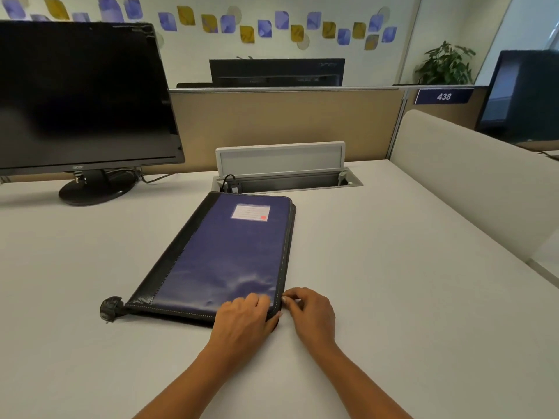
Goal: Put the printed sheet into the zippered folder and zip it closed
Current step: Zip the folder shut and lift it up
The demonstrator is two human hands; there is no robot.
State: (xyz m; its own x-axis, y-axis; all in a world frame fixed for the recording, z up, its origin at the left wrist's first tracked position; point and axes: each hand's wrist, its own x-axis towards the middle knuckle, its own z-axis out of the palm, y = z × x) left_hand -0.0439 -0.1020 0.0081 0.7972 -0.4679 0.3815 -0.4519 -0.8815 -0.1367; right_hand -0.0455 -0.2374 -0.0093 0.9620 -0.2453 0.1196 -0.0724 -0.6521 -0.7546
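Your left hand [245, 316] presses flat, grip apart, on the zippered folder [223, 255]. Your right hand [308, 309] pinches at its stiff, slick corner; whether on the zip pull, you cannot tell.

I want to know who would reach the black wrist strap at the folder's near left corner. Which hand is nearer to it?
Left. The left hand rests on the folder near its right corner, closer to the strap. The right hand is off the folder's right edge, farther away.

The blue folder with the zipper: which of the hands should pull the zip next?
Probably the right hand: its fingertips pinch at the near right corner of the blue and black leather zippered folder, where the zipper edge runs. The left hand lies flat on the cover, better placed to hold it down.
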